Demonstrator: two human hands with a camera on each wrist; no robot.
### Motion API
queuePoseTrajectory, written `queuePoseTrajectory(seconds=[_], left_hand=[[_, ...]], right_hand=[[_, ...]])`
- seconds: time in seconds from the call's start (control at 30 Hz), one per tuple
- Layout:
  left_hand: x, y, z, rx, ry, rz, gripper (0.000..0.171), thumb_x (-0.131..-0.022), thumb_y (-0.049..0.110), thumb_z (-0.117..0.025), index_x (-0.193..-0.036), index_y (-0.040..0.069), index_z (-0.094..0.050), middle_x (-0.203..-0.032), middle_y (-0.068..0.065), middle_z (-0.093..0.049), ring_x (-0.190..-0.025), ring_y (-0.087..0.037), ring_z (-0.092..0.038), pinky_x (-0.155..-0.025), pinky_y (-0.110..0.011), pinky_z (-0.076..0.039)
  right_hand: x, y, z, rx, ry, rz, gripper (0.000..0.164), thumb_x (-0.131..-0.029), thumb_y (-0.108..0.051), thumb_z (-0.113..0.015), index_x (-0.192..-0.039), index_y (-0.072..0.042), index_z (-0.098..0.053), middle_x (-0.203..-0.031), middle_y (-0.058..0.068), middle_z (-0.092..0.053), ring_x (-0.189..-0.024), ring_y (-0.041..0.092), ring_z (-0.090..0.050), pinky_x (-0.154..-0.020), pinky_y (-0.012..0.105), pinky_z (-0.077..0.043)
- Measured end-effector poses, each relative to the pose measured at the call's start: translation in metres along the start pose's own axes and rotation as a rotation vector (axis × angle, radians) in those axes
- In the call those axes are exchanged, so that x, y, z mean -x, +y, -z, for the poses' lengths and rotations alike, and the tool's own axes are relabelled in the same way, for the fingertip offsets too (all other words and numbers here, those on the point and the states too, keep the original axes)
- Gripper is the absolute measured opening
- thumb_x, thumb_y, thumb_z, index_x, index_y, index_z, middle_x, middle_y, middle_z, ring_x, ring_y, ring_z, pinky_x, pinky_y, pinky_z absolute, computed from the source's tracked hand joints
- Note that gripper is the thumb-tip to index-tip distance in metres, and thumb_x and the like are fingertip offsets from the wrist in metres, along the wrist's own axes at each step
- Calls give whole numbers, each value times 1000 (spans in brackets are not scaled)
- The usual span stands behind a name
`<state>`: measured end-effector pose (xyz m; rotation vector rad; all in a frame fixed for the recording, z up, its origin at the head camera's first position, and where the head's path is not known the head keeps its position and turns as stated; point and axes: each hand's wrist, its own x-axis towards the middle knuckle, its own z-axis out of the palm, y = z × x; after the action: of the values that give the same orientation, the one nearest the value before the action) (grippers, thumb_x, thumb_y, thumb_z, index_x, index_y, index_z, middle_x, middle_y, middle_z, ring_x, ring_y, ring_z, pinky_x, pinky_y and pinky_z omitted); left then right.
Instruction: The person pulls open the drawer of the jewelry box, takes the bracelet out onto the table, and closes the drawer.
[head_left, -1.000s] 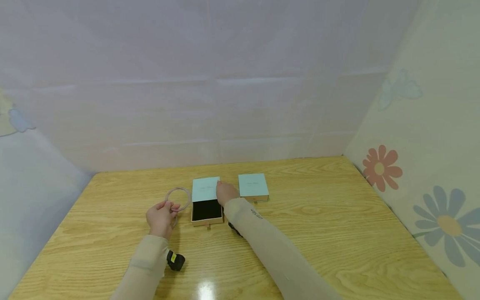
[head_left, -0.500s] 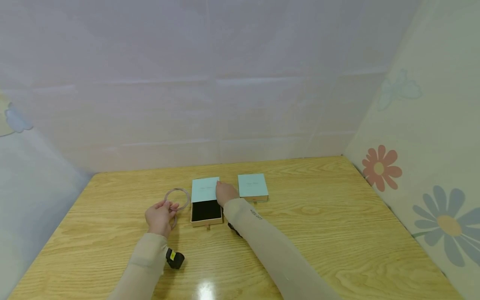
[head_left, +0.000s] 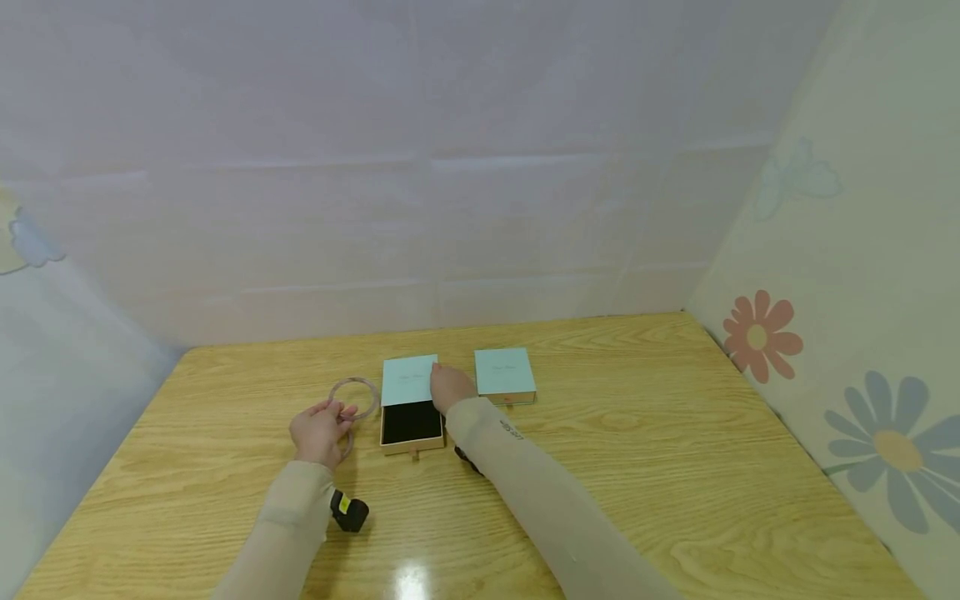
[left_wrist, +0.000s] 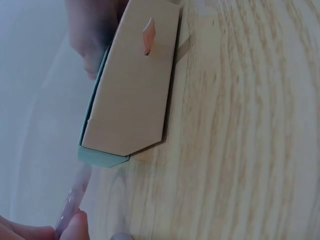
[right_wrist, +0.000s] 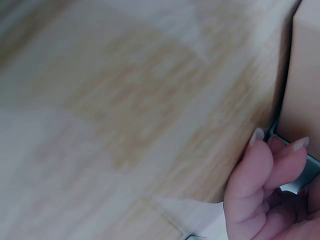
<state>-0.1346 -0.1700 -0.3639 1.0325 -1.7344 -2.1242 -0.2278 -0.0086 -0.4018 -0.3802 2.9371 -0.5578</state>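
In the head view my left hand (head_left: 317, 432) pinches a pale pinkish-purple bangle (head_left: 355, 381) between thumb and fingers, holding it up just left of a drawer-style jewelry box. A second pale ring (head_left: 347, 446) shows below those fingers; whether the hand holds it, I cannot tell. The jewelry box (head_left: 408, 377) has a light blue top, and its drawer (head_left: 411, 444), lined in black, is pulled out toward me. My right hand (head_left: 452, 388) grips the box's right side, the thumb at its top edge. In the left wrist view the bangle (left_wrist: 74, 200) sits between fingertips near the box's corner.
A second light blue box (head_left: 504, 372), shut, lies on the wooden table (head_left: 637, 450) to the right of my right hand. Behind the table hangs a pale wall covering (head_left: 450, 208). A flower-printed panel (head_left: 840, 350) borders the right side.
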Motion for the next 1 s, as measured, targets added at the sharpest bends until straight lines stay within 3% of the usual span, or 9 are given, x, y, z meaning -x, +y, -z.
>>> queuePoseTrajectory(seconds=[0.17, 0.43, 0.7, 0.83, 1.0], left_hand=[[-1, 0, -1, 20, 10, 15, 31, -102, 4, -47, -132, -6, -44, -100, -6, -60, -71, -2, -66, -67, -14, -51], [-6, 4, -2, 48, -15, 7, 38, -101, 0, -45, -137, -12, -38, -126, -18, -47, -68, -1, -64, -67, -12, -50], [-12, 9, 0, 34, -22, -11, 43, -101, -3, -43, -140, -16, -32, -127, -19, -44, -66, 0, -62, -73, -13, -52], [-16, 10, 3, 29, -20, -11, 43, -100, -4, -44, -139, -17, -32, -126, -21, -46, -64, 0, -63, -72, -12, -52], [-18, 12, 6, 2, -34, -18, 40, -99, -5, -45, -135, -18, -35, -125, -21, -45, -63, 1, -62, -72, -12, -52]], right_hand=[[1, 0, 1, -24, 0, -6, 63, -110, -25, -23, -60, -6, -56, -52, 7, -51, -51, 18, -54, -54, 32, -50], [0, 0, 1, -3, -3, 0, 63, -110, -25, -23, -60, -5, -56, -53, 8, -54, -52, 19, -56, -55, 33, -51], [2, -2, 5, 109, -23, 58, 46, -109, -21, -26, -90, -4, -64, -54, 6, -51, -51, 15, -51, -55, 29, -50], [3, -2, 6, 49, -29, 28, 54, -110, -23, -24, -75, -5, -62, -52, 5, -48, -49, 15, -48, -55, 28, -49], [5, -1, 7, -28, -25, -13, 64, -110, -26, -22, -61, -6, -58, -53, 7, -53, -55, 19, -59, -62, 31, -54]])
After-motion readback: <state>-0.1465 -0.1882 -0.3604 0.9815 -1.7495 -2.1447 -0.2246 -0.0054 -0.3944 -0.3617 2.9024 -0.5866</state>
